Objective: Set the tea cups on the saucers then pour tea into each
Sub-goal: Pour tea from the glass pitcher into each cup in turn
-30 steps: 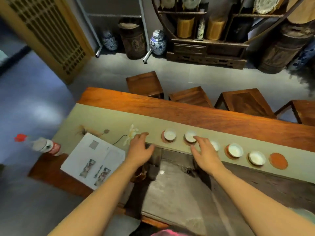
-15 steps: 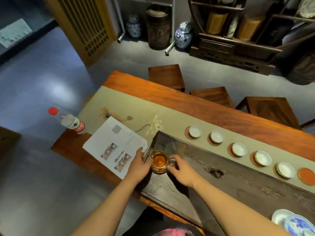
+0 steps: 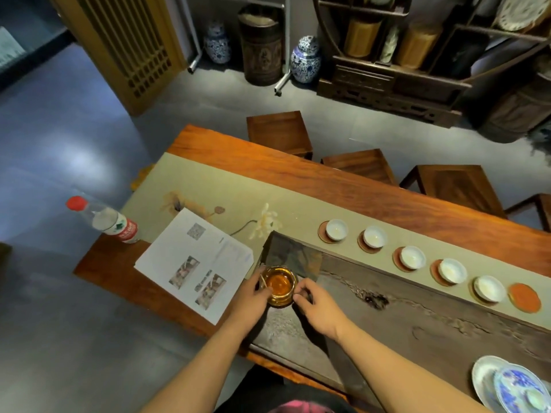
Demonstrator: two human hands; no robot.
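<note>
Nothing was legible: print on the white paper sheet (image 3: 195,265) left of the left hand (image 3: 249,296) and on the red-capped clear plastic bottle's (image 3: 105,220) label was too blurred.

Two bare forearms reach forward from the bottom edge, hands close together around a glass pitcher (image 3: 280,286).

The left hand (image 3: 249,296) sits on the left of the pitcher, palm turned inward, fingers curled against its side, thumb near the rim. The right hand (image 3: 317,305) sits on the pitcher's right, back of the hand up, wrist slightly bent, index finger and thumb pinched at what looks like the handle; whether it fully grips is unclear. Both forearms are bare and angle inward, the left from lower left, the right from lower right, elbows out of view.
</note>
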